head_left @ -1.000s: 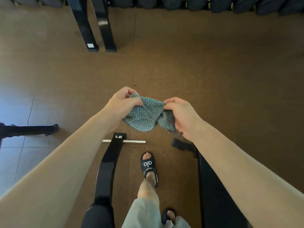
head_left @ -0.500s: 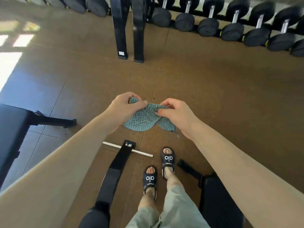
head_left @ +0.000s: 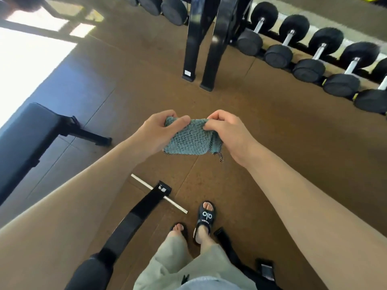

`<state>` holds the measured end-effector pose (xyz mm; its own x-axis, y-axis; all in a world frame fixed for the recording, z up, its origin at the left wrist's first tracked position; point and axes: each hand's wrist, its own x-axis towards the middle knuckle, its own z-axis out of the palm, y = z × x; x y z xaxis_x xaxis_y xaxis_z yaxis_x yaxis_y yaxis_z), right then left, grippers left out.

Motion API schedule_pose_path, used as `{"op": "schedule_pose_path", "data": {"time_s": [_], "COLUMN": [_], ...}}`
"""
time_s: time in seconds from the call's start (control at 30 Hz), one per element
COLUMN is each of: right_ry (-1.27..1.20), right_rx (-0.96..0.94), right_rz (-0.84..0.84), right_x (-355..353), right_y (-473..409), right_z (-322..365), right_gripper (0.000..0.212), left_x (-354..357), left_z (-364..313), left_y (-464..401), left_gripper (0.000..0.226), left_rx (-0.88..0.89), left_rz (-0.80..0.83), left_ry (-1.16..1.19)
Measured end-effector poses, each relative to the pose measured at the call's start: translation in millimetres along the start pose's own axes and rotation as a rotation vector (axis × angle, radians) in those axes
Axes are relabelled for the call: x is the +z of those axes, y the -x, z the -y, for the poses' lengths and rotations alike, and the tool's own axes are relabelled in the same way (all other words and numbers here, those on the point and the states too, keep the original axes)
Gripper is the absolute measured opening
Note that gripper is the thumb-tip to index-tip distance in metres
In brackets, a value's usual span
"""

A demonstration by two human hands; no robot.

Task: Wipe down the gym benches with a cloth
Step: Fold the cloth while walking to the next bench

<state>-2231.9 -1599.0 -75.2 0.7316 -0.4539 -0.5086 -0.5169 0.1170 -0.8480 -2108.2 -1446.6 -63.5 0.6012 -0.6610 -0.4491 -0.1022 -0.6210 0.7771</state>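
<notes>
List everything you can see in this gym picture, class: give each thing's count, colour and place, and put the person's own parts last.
cloth: one, teal with a dark speckled edge, held up between both hands
bench: one, black padded, at the left on the floor
dumbbells: a row partly cut off, black with silver handles, along the top right
rack legs: two, black, top centre
frame bar: one, black with a silver cross rod, bottom centre
floor: brown
sandals: two, black, bottom centre
left hand: pinching the cloth
right hand: pinching the cloth
</notes>
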Motion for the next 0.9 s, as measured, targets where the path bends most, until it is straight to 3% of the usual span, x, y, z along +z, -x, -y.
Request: {"op": "schedule_pose_path", "data": {"time_s": [0.33, 0.6, 0.9], "right_ry": [0.107, 0.306, 0.497], "right_rx": [-0.019, -0.111, -0.166], "right_rz": [0.093, 0.203, 0.384], "right_x": [33.4, 103.0, 215.6], "right_y": [-68.5, -135.5, -234.2], "right_z": [42.3, 83.4, 144.2], "right_gripper": [0.004, 0.01, 0.016], "left_x": [-47.8, -109.9, -212.3], "left_z": [16.9, 58.1, 115.7], "left_y": [-18.3, -49.9, -90.8], "left_gripper": [0.028, 0.027, 0.028], "left_rx": [-0.184, -0.243, -0.306], "left_rz": [-0.109, -0.437, -0.584], "left_ry": [0.343, 0.295, 0.405]}}
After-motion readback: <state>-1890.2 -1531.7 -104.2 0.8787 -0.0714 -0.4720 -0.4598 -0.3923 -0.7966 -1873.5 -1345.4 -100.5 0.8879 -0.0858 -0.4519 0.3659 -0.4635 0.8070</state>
